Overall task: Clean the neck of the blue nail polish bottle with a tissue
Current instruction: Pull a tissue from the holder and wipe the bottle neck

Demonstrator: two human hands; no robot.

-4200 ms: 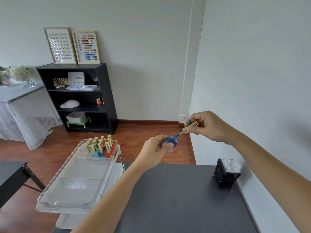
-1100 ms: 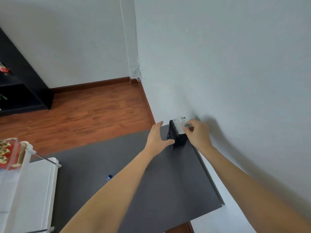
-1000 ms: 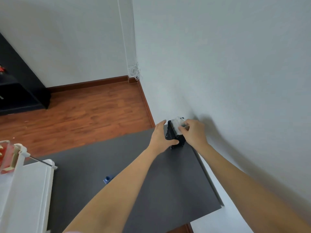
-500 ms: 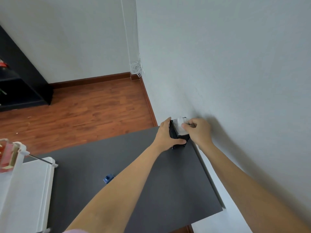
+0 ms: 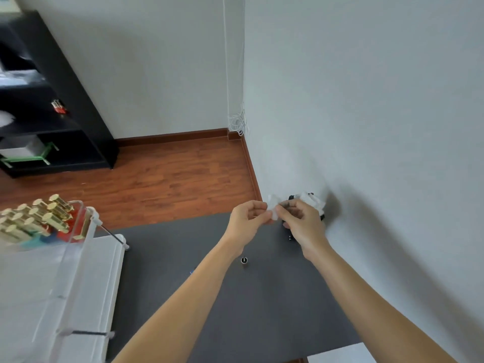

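I see both arms reaching forward over the dark table (image 5: 183, 258). My left hand (image 5: 246, 221) and right hand (image 5: 301, 222) meet just above it, fingertips pinched together on a small white tissue (image 5: 273, 209) that looks crumpled between them. The black tissue box (image 5: 314, 203) sits behind my right hand by the wall. The blue bottle is almost entirely hidden behind my left forearm.
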